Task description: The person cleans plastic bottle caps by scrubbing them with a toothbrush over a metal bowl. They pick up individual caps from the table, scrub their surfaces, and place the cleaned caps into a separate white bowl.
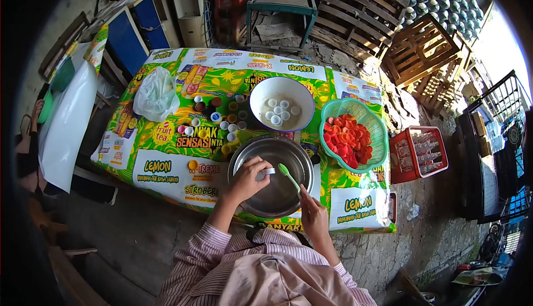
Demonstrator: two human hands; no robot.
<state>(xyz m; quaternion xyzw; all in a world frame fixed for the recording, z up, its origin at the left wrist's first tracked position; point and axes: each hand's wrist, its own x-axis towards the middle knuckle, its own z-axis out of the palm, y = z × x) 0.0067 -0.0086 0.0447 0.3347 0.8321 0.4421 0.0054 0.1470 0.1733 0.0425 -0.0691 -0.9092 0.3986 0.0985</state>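
Note:
Over a steel basin (pixel 277 195), my left hand (pixel 248 179) pinches a pale bottle cap (pixel 268 171) between thumb and fingers. My right hand (pixel 313 215) grips a green toothbrush (pixel 288 175), its bristle end a short way right of the cap. Behind the basin stands a white enamel bowl (pixel 261 98) with several white caps (pixel 285 115) in it. Caps of mixed colours (pixel 216 116) lie loose on the table to the left of that bowl. A lone yellow-orange cap (pixel 192 164) sits left of the basin.
A green plastic basket (pixel 327 118) full of red caps (pixel 347 139) stands on the table's right side. At the left lies a white plastic bag (pixel 156 95). A printed sheet (pixel 161 167) covers the table. A red crate (pixel 409 173) and wooden pallets (pixel 419 56) stand beyond.

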